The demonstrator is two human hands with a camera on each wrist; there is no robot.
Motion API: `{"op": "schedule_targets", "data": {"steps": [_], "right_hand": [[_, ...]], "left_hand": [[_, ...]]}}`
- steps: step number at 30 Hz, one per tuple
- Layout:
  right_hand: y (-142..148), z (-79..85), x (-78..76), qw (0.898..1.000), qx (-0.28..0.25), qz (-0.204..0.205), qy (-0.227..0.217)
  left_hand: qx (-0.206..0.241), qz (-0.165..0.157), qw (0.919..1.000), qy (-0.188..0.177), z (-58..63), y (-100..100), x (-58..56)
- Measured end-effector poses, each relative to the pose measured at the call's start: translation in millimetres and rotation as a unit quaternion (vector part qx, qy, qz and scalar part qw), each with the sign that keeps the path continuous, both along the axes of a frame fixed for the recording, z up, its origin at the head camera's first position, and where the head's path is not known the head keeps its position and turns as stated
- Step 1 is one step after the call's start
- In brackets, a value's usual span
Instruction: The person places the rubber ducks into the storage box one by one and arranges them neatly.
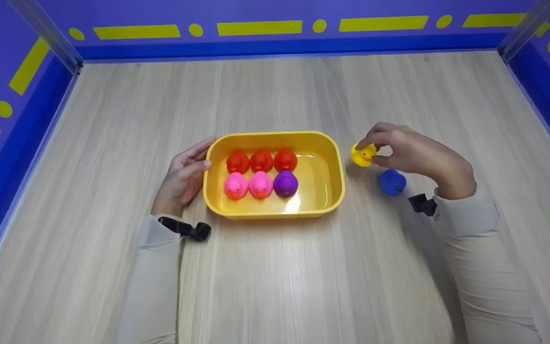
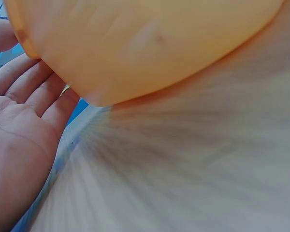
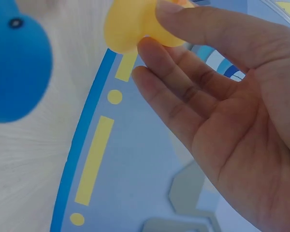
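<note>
A yellow rubber duck (image 1: 362, 155) is pinched between the thumb and fingers of my right hand (image 1: 405, 148), just right of the tub. In the right wrist view part of the yellow duck (image 3: 135, 24) lies beyond the frame's top. Nearer the wrist sits a blue rubber duck (image 1: 392, 182). My left hand (image 1: 179, 177) holds the left end of the yellow tub (image 1: 275, 216), thumb at the rim and fingers along the outer wall. Inside the tub stand three red ducks (image 1: 261, 161) in the back row, with two pink ducks (image 1: 260, 185) and a purple duck (image 1: 285, 184) in front.
The tub rests on a light wood-grain table (image 1: 275, 277). Blue-purple panels (image 1: 265, 45) with yellow marks border the table at the back and sides. Both wrists wear a small black camera mount, such as the left one (image 1: 186, 228).
</note>
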State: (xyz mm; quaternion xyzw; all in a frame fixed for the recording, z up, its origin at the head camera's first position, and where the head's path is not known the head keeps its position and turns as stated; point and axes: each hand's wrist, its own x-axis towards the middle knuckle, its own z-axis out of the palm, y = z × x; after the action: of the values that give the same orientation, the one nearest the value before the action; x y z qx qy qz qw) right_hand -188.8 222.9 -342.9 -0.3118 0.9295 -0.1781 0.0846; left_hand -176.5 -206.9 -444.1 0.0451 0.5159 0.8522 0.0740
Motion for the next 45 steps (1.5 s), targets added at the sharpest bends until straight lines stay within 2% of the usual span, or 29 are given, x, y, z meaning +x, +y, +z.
{"op": "schedule_targets", "data": {"steps": [5, 11, 26, 45], "right_hand": [[-3, 7.0, 0.0, 1.000, 0.006, -0.003, 0.008], [-10, 14.7, -2.0, 0.999, 0.008, 0.014, 0.027], [-29, 30.3, -3.6, 0.999, 0.010, 0.040, 0.032], [-63, 42.0, -9.9, 0.997, 0.026, 0.066, -0.003]], "left_hand": [[0.005, 0.001, 1.0000, 0.002, 0.9, 0, -0.3], [0.010, -0.002, 0.9999, 0.006, 0.6, -1, -0.1], [0.007, -0.003, 1.0000, 0.007, 1.0, 0, 0.2], [-0.008, -0.001, 1.0000, -0.001, 1.6, 0, 0.4]]}}
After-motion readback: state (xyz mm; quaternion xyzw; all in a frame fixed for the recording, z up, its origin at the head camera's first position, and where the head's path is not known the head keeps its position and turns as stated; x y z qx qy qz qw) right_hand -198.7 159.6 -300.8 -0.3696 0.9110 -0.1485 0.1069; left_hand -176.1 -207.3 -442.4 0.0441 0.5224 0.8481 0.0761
